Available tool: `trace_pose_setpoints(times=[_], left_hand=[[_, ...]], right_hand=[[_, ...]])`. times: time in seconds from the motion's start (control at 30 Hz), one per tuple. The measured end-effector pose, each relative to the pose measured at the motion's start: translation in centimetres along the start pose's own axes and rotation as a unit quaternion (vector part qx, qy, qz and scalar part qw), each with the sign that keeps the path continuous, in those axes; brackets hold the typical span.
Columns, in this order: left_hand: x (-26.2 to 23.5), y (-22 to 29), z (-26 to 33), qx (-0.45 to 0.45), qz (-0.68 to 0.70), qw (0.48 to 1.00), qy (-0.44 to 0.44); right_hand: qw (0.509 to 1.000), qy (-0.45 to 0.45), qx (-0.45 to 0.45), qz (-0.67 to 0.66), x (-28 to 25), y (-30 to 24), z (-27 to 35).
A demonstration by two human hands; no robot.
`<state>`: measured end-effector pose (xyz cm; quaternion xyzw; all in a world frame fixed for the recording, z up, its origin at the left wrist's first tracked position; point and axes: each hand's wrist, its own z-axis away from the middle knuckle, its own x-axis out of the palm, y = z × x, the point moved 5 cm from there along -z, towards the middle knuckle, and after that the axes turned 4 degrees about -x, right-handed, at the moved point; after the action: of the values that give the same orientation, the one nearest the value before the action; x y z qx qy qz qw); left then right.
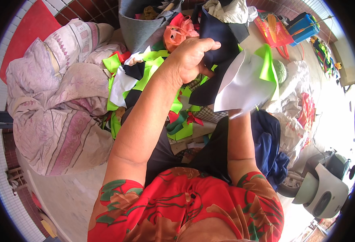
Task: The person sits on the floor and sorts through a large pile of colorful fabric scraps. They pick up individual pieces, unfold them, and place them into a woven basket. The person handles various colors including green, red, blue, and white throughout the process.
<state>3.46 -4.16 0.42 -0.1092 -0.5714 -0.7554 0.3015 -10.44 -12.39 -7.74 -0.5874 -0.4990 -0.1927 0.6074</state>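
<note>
White cloth (238,86), and from the head view it's up on the right, spread over the right hand, which is hidden; only the right forearm (239,133) shows, so I can't tell how that grip stands. Hands are apart! Over to the left hand (195,60): thumb stretched across dark cloth (222,42), fingers curled below; whether they're clamped, I can't tell. Lime cloth (269,72) curls along the white piece's right side. These look light, the white one fairly crisp, the dark one softer and perhaps slippery; none seems fragile, and a free edge or corner looks the best hold.

Beneath, bright scraps (147,76) heap between the arms. Patterned fabric bundle (78,133) bulges at left, on pale floor (60,197). Far side: grey bin (139,32), orange plastic bag (180,32); far right, a blue basket (305,29). Glare washes out the right side.
</note>
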Motion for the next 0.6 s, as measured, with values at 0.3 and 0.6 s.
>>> trace_pose_setpoints(times=[0.3, 0.6], left_hand=[[0.9, -0.1, 0.8, 0.031, -0.031, 0.998, 0.037], [2.5, -0.6, 0.1, 0.083, -0.132, 0.984, -0.091]], right_hand=[[0.999, 0.027, -0.022, 0.009, -0.4, -1.4, 0.1], [0.999, 0.037, 0.007, 0.025, -0.8, -0.5, 0.2]])
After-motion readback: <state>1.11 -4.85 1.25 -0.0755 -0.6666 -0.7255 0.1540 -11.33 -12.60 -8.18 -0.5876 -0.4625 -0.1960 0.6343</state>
